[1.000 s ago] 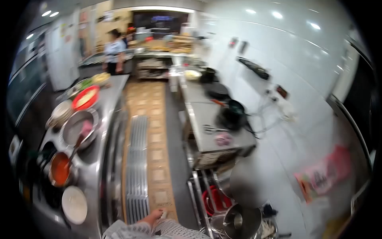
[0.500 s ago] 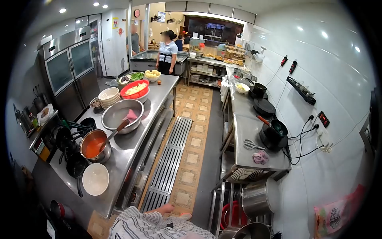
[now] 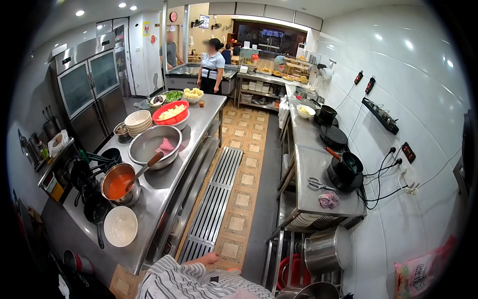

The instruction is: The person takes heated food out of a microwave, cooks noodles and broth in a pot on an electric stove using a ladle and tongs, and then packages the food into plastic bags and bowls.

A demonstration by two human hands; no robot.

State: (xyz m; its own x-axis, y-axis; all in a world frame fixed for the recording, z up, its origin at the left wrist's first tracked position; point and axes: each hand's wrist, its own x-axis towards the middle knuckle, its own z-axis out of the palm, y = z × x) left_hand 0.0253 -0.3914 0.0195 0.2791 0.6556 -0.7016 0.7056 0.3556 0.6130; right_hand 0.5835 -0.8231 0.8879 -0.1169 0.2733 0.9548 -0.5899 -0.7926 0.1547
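Observation:
My left hand (image 3: 211, 257) is low in front of my body, beyond the striped sleeve, with its fingers curled together and no object showing in them. It is above the floor, beside the near end of the metal drain grate (image 3: 215, 194). My right hand does not show clearly. On the steel table to the left are a white bowl (image 3: 120, 226), a pot of orange-red liquid (image 3: 117, 185) with a wooden-handled ladle (image 3: 144, 171), a large steel basin (image 3: 149, 144) with a pink cloth, and a red basin of pale food (image 3: 171, 113).
The left table edge (image 3: 172, 192) flanks the tiled aisle (image 3: 241, 200). On the right counter (image 3: 304, 199) are scissors (image 3: 318, 184), a purple cloth (image 3: 328, 200) and pans. A large pot (image 3: 323, 250) stands below. A person (image 3: 211, 67) stands at the far end.
The view has swung from a blurred, right-turned angle to a steady one along the aisle. My left hand stays low near the grate. The far person's stance has barely changed since half a second ago.

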